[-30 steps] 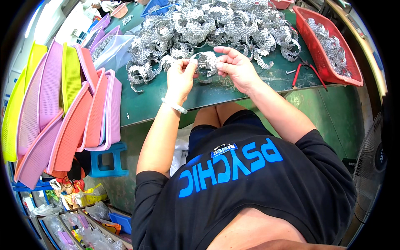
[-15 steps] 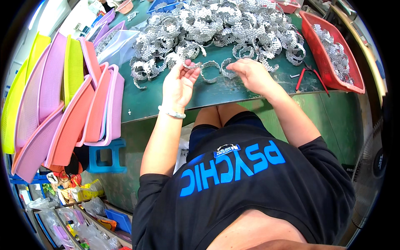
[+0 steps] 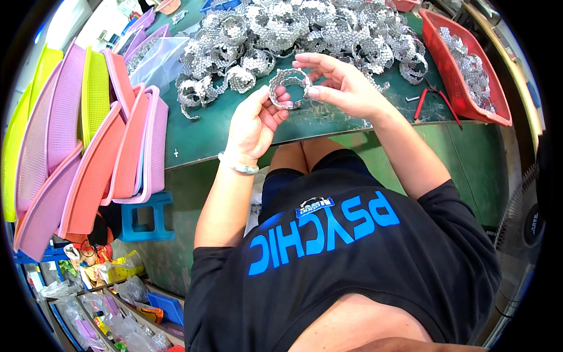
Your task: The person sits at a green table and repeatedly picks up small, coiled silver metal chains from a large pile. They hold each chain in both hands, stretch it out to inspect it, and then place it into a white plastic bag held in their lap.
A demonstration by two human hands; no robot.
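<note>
A silver linked-metal bracelet [image 3: 289, 74], curled into a ring, is held up between my two hands just over the table's near side. My left hand [image 3: 253, 123], palm up, grips its left side between thumb and fingers. On the other side my right hand [image 3: 349, 91] has its thumb against the ring's right edge and its fingers stretched around the far side; their exact contact is partly hidden. Beyond both hands lies a large heap of similar silver bracelets [image 3: 275, 29], most of them curled, on the green table [image 3: 205, 138].
Red-handled pliers [image 3: 435, 100] and a small metal piece lie at the right, beside a red basket [image 3: 498, 114] of silver bracelets. Stacked pink, purple and yellow-green baskets [image 3: 94, 170] stand at the left above a blue stool [image 3: 146, 220]. A fan [image 3: 522, 217] is at the far right.
The linked strip, stretched out between my hands before, is now curled into a ring. My right hand has moved left and up, and its fingers have spread.
</note>
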